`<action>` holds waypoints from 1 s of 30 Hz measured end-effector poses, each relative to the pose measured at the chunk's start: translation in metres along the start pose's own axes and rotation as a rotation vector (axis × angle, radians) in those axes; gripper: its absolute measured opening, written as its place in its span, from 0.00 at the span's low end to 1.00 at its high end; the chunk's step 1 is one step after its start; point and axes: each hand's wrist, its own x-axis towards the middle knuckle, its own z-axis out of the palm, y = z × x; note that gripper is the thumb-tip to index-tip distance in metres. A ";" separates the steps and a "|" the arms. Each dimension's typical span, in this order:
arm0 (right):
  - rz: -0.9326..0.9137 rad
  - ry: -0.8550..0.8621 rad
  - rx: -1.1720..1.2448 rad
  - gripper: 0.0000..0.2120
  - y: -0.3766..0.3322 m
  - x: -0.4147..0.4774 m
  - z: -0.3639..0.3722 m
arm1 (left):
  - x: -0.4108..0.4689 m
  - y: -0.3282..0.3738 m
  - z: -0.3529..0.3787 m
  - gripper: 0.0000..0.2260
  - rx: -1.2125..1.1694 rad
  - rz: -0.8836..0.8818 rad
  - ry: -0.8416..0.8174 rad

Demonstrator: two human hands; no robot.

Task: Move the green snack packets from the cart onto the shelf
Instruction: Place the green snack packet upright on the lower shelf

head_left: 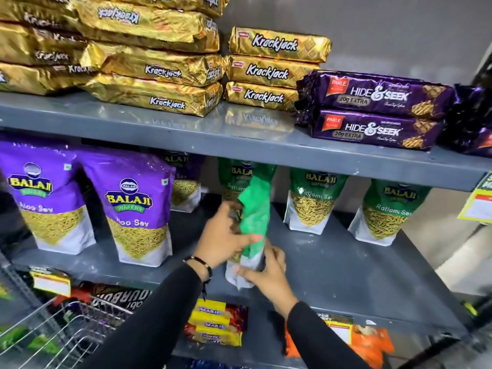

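A green snack packet point(254, 222) is held upright over the front part of the grey middle shelf point(346, 265), seen edge-on and blurred. The left hand point(226, 235) is wrapped around the packet's middle from the nine o'clock side, thumb across the front face. The right hand point(266, 272) is closed on the packet's white lower end from the five o'clock side. Whether the base touches the shelf cannot be told.

Directly behind the held packet, at twelve o'clock, a further green packet point(241, 177) is seen standing at the rear. Two more green packets point(314, 198) point(391, 211) stand at two and three o'clock of the hands, well apart from one another.

Two purple Aloo Sev packets point(135, 209) point(45, 198) are stood at nine o'clock on the same shelf. On the upper shelf point(186, 129), gold Krackjack packs point(271, 67) and purple Hide & Seek packs point(372, 110) are stacked.

The wire cart point(53, 334) is noted at seven o'clock, with green items inside, blurred. Both forearms are covered by black sleeves point(159, 315); a bracelet point(199, 262) is worn at the left wrist.
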 end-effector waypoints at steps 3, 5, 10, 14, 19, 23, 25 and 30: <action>0.047 0.034 0.242 0.23 0.001 0.012 -0.012 | -0.006 0.008 0.009 0.19 -0.017 -0.020 -0.237; 0.056 -0.001 0.416 0.25 0.006 0.016 -0.025 | -0.001 0.008 -0.003 0.12 0.025 0.032 -0.235; 0.131 -0.015 0.541 0.17 0.004 0.023 -0.046 | 0.032 -0.016 -0.035 0.14 -0.155 0.044 0.263; 0.218 0.012 0.564 0.14 0.003 0.041 -0.049 | 0.049 -0.029 -0.026 0.28 -0.174 -0.120 0.159; 0.219 0.052 0.503 0.12 0.002 0.044 -0.052 | 0.050 -0.033 -0.013 0.02 -0.213 -0.054 0.131; 0.197 0.065 0.472 0.09 0.002 0.044 -0.050 | 0.044 -0.038 -0.011 0.03 -0.222 -0.006 0.176; 0.164 0.149 0.425 0.07 0.005 0.044 -0.046 | 0.045 -0.040 -0.011 0.03 -0.222 -0.006 0.171; -0.039 0.527 0.325 0.15 -0.006 0.015 -0.030 | 0.034 -0.042 -0.020 0.14 -0.214 0.000 0.243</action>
